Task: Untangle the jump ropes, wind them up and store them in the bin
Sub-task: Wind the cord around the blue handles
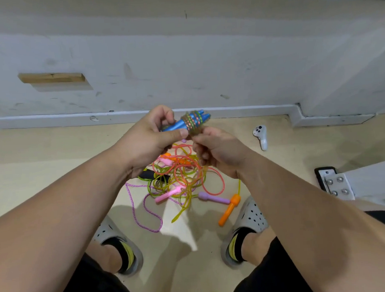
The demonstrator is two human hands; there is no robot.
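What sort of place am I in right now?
Indoors, probably a bare workroom or lab rather than a home: a scuffed white wall, a plain pale floor with tangled jump ropes, a white controller lying on it, and a bolted metal plate.

The handles (177, 125) are blue, their cord (194, 121) green dotted pink. The pile (182, 175) loops coral and lime; right of it, a lilac handle (213, 198) and an orange handle (229, 210).
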